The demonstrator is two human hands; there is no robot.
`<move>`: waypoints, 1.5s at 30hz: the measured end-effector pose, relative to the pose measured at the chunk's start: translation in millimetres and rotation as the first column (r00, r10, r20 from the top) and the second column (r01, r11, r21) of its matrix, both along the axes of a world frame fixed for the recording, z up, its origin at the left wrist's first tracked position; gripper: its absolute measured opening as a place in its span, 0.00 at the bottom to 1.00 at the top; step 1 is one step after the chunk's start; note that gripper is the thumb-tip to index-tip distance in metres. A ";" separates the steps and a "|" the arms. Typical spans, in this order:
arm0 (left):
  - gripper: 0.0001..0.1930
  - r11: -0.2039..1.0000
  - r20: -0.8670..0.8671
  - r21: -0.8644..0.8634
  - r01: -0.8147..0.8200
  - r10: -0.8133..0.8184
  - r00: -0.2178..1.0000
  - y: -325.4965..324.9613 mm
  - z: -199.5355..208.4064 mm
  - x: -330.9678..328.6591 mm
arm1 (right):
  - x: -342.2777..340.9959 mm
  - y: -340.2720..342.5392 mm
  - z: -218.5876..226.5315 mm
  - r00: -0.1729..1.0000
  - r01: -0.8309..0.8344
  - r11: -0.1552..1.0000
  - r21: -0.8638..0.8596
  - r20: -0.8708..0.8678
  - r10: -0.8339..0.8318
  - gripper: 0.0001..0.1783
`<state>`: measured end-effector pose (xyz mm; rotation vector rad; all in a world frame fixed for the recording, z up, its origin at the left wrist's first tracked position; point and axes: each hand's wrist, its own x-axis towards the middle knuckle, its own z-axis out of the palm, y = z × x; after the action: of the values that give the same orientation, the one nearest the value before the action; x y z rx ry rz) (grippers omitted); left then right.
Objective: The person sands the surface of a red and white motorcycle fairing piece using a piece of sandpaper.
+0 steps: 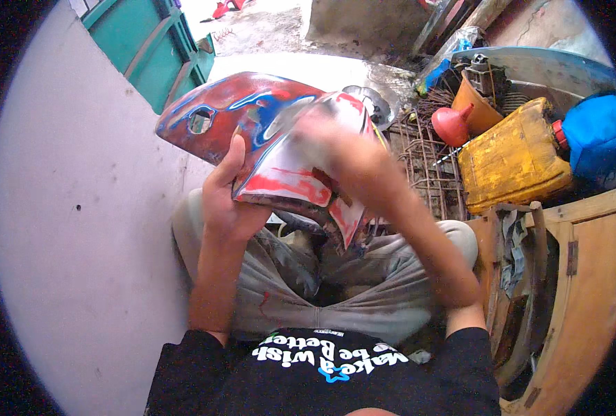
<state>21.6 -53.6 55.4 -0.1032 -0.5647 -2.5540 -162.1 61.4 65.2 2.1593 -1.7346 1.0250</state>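
Panel left of jerrycan

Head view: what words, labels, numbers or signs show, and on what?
Black shirt: large white lettering, blue star outline, upside down here; wording not copied.
Same shirt, upper edge: tiny pale print, too small to read.
Pale concrete: small red scrawl, unreadable.
Painted panel: no lettering I can make out.

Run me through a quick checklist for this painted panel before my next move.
1. Left hand steadying the panel: ok, thumb over its near side.
2. Right hand at the panel: ok, over its upper face.
3. What the right hand holds, if anything: cannot tell, blurred.
4. Even colour: not ok, patchy red, white and blue.
5. Panel's underside: cannot tell, mostly hidden.
6. Yellow jug apart from the panel: ok, off to the right.
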 end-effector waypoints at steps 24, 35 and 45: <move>0.29 0.999 -0.080 0.019 0.036 -0.034 0.996 -1.1 18.2 6.5 | -29.1 -0.2 17.5 0.917 0.118 0.986 0.118 0.368 -0.154 0.24; 0.29 0.994 0.082 -0.056 -0.097 0.101 0.991 0.7 18.3 3.3 | -37.3 7.7 12.4 0.914 0.138 0.984 0.110 0.368 -0.169 0.22; 0.28 0.996 0.061 0.003 -0.090 0.089 0.994 -2.2 24.2 6.4 | -21.1 11.9 12.2 0.998 0.063 0.997 -0.040 -0.021 -0.063 0.24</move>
<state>28.0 -55.8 79.6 0.0014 -0.5722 -2.4785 -183.3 73.3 77.4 2.0708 -1.7457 1.0066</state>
